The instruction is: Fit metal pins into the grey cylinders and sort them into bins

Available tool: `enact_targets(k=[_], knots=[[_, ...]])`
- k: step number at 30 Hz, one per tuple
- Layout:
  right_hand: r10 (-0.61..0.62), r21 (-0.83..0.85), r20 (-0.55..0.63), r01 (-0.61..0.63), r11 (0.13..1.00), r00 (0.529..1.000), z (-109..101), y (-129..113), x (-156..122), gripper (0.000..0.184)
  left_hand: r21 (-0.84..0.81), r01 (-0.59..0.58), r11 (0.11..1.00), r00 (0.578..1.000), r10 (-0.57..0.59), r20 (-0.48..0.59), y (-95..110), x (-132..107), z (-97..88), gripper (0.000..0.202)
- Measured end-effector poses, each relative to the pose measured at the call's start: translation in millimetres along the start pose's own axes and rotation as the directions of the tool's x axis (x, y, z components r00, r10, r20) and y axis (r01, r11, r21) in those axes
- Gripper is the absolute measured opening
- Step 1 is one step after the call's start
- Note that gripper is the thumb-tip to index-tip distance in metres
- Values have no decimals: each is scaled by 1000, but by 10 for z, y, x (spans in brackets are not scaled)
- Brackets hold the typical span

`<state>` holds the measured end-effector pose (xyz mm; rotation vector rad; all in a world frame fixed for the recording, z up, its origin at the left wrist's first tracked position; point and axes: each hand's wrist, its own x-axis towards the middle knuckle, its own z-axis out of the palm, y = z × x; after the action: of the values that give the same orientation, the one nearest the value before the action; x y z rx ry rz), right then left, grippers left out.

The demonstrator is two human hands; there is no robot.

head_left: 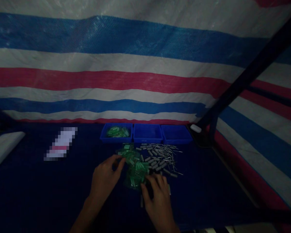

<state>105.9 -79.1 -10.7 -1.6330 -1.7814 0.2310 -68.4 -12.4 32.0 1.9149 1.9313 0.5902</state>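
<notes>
Small green translucent plastic bags [136, 173] with pale pieces inside lie in a heap between my two hands. My left hand [105, 176] is at the heap's left side, thumb and index finger pinched together at a bag's edge. On the right side, my right hand [158, 197] rests with curved fingers apart, its fingertips at the bag's lower right edge. Just beyond it, loose grey cylinders [157, 163] and thin metal rods [169, 153] are scattered. A small pale green piece [128, 146] lies at the heap's far end.
Three blue trays stand in a row at the back; the left tray [103, 137] holds green bags, beside the middle tray [147, 140] and right tray [177, 141]. A white object [196, 128] sits at the right corner, a white slab [6, 147] at left. Striped sheeting [111, 81] encloses the table.
</notes>
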Motion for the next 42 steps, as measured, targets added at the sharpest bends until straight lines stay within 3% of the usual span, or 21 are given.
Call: enact_targets(k=[3,7,12,17,19,22,24,25,28,30,32,35,39,42], knots=[[0,10,-3,0,1000,1000,44,-14,31,16,69,59,996,995,-53,-89,-173,169,-75,34],[23,19,-36,-22,1000,999,76,-28,78,13,150,93,984,996,-91,-19,-315,296,-71,41],[32,33,-63,-30,999,997,72,-31,76,13,241,78,967,995,-91,42,-299,237,60,54],[20,120,-46,-14,993,999,25,-58,81,12,76,13,997,997,-18,77,-367,251,91,31],[35,196,-18,-30,980,999,-1,-83,131,12,-49,15,999,1000,-15,11,-431,255,101,21],[94,370,86,-120,921,992,-20,-155,268,14,-201,11,979,967,-61,-247,-449,194,147,11],[149,519,218,-244,819,964,-9,-219,384,22,-240,-99,966,916,-6,-401,-367,100,188,8],[165,587,288,-310,748,943,2,-249,442,27,-237,-196,951,898,77,-434,-302,44,209,6],[142,717,370,-379,585,918,34,-290,586,29,-192,-478,857,822,358,-443,-83,-103,267,8],[131,735,250,-276,620,959,36,-255,638,23,-231,-523,820,817,406,-410,17,-150,300,13],[94,672,47,-101,733,994,22,-179,646,18,-338,-472,814,871,372,-320,52,-156,322,13],[-101,480,-168,170,861,981,1,-66,593,26,-578,-267,772,962,248,-112,30,-145,337,17],[-369,332,-138,393,857,919,27,-54,482,42,-756,-10,654,994,92,67,21,-149,300,29],[-372,321,-124,392,862,920,57,-110,418,44,-724,11,690,999,25,39,36,-83,152,27]])
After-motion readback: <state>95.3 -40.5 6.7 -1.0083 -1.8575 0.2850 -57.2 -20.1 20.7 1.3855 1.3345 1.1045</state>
